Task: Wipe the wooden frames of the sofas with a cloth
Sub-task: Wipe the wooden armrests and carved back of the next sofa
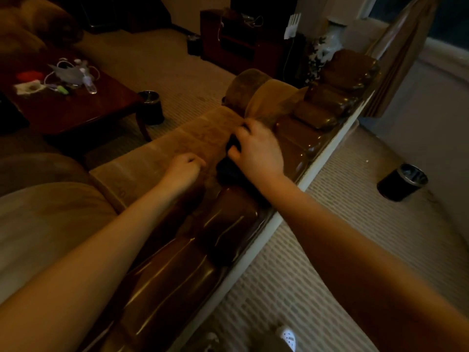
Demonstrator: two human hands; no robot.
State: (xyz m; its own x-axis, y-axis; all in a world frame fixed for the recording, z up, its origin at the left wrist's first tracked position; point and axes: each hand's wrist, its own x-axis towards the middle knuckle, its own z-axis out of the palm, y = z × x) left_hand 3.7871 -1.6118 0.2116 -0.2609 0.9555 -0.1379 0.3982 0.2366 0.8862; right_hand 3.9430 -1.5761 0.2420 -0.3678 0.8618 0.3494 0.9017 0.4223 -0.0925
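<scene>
At centre frame the right hand [256,151] curls its fingers round a dark cloth [229,168], pressing it on the glossy wooden frame [228,224] that runs diagonally from bottom left to upper right. Most of the cloth is hidden under the hand. Just left, the left hand [184,168] rests with curled fingers on the tan sofa cushion [182,141]; whether it grips the fabric is blurred.
</scene>
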